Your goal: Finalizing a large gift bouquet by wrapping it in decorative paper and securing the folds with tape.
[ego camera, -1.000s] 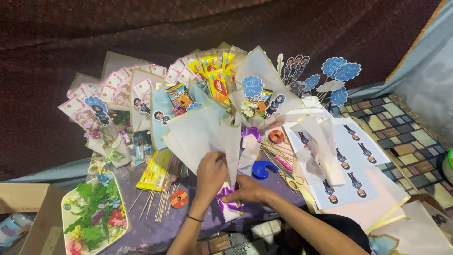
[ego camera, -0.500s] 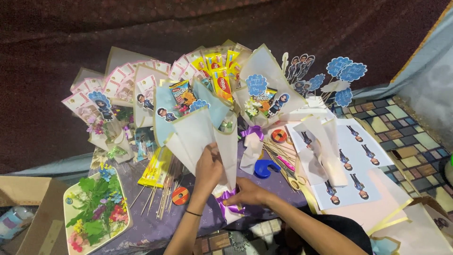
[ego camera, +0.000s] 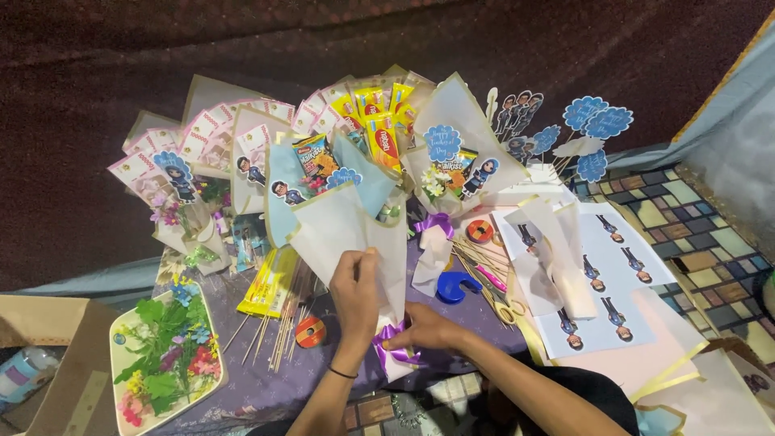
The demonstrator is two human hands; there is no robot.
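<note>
**Both hands on the white bouquet wrap**

Head view: Since a second ago my left hand (ego camera: 355, 284) has slid a little higher up the front fold of the white paper bouquet (ego camera: 349, 234), and the bouquet stands in much the same place, upright in front of me on the purple bench (ego camera: 258, 379). That reads to me as smoothing and gathering the wrap rather than moving it anywhere. My left fingers (ego camera: 365, 257) are curled around the paper's edge, gripping it. My right hand (ego camera: 424, 329) sits lower, at the narrow base, its fingers closed on the purple ribbon (ego camera: 395, 345) tied there. So the bouquet is directly between my two hands, touching both: left on the cone, right at the knot.

Just left of the base lie a bundle of wooden skewers (ego camera: 278, 327) and an orange tape roll (ego camera: 310, 331). To the right are a blue tape dispenser (ego camera: 457, 286) and sheets of cut-out figures (ego camera: 601, 299). Finished bouquets (ego camera: 379, 129) stand behind.
</note>
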